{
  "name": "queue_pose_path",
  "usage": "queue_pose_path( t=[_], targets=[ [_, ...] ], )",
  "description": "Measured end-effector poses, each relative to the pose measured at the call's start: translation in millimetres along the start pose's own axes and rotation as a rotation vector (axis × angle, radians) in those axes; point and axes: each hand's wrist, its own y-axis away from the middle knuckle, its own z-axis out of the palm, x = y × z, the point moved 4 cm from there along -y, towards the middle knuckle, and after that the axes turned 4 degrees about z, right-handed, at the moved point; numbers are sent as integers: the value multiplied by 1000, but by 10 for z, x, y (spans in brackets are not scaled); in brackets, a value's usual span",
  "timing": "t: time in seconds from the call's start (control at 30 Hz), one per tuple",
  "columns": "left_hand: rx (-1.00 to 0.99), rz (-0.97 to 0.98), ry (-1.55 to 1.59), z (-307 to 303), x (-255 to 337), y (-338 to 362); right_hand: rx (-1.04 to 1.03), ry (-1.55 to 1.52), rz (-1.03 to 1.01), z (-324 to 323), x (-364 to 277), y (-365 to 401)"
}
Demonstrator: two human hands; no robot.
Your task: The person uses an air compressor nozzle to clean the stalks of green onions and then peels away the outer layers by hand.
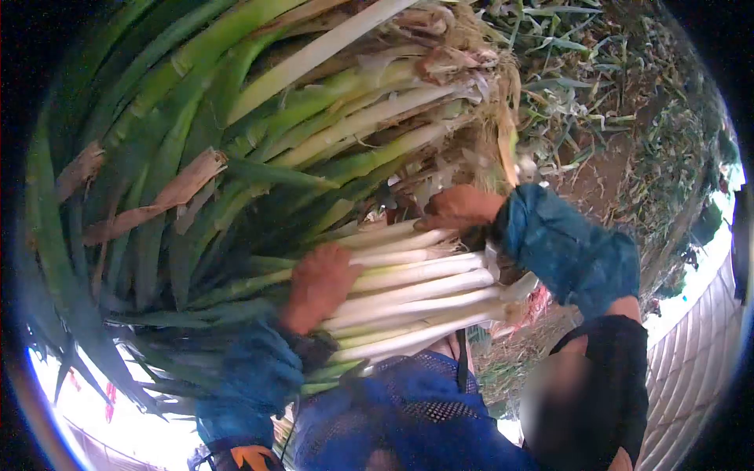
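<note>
A row of green onions (424, 297) with clean white stalks lies across my lap, their green leaves running off to the left. My left hand (320, 284) is closed over the stalks near where the white turns green. At the root end, my right hand (462, 207) has its fingers curled around the end of an upper stalk; part of its grip is hidden by the stalks and shadow. Just beyond both hands is a large heap of untrimmed green onions (369, 118), with dry skins and tangled roots (496, 102).
Peeled leaves and scraps (565, 118) litter the ground at the upper right. Dry brown leaves (169, 196) lie over the heap. Blue mesh clothing (393, 412) covers my lap. Another person's dark sleeve (616, 377) appears at the lower right, beside ribbed light sheeting (695, 353).
</note>
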Motion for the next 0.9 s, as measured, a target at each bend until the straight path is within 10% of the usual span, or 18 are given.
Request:
queue_pose_path(
  t=[0.13,0.23,0.37,0.43,0.57,0.63,0.77,0.9],
  targets=[
    [-216,-53,143,-215,52,-196,8,78,280,42,-182,229],
    [-296,379,265,284,-198,-698,106,53,225,-40,-353,260],
    [-418,51,892,455,-201,-841,333,95,114,145,-224,315],
    [-700,-50,704,675,-317,-752,362,11,148,309,-38,320],
    [-598,-38,706,758,-318,-668,858,148,368,-804,-82,1103],
    [-437,146,587,887,-413,-648,693,180,876,-908,380,1505],
    [-487,44,445,696,-299,-715,181,-229,696,-407,384,1002],
    [-431,56,540,765,-346,-658,334,90,560,-321,696,826]
  ],
)
